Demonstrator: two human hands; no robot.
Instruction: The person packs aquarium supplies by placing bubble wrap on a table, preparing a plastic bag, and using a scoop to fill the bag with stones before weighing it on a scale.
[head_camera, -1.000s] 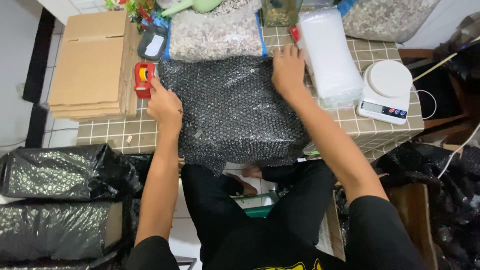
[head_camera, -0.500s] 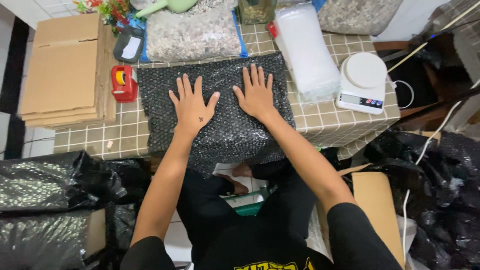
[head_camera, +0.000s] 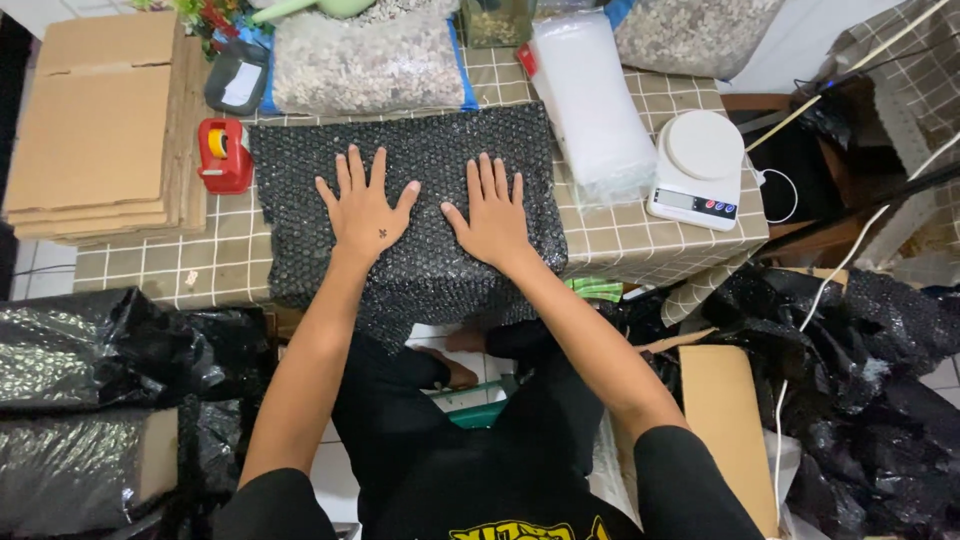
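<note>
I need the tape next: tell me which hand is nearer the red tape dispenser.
Left. The left hand lies flat on the black bubble wrap, just right of the red tape dispenser; the right hand lies farther right.

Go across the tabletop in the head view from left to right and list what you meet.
Stack of flat cardboard → red tape dispenser → left hand on the black bubble wrap → right hand on the same sheet → roll of clear bubble wrap → white kitchen scale.
</note>
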